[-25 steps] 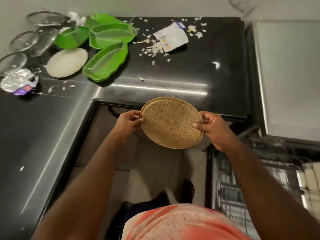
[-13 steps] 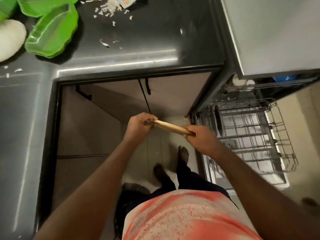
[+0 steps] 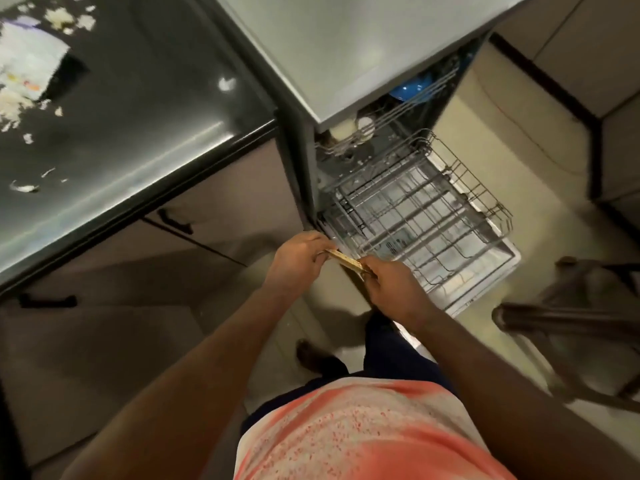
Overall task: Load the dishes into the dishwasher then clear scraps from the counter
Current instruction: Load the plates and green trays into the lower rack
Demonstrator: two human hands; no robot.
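Dishwasher rack, lower, drawn out: lies ahead and to the right of our hands. Plate, tan, held edge-on at the rack's near-left corner, long axis running hand to hand. Left hand and right hand each pinch its rim; the right sits nearer the rack.

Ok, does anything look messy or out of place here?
Yes: white scraps and a wrapper lie strewn on the counter. Nothing else: the left hand and right hand hold the plate near the pulled-out rack.
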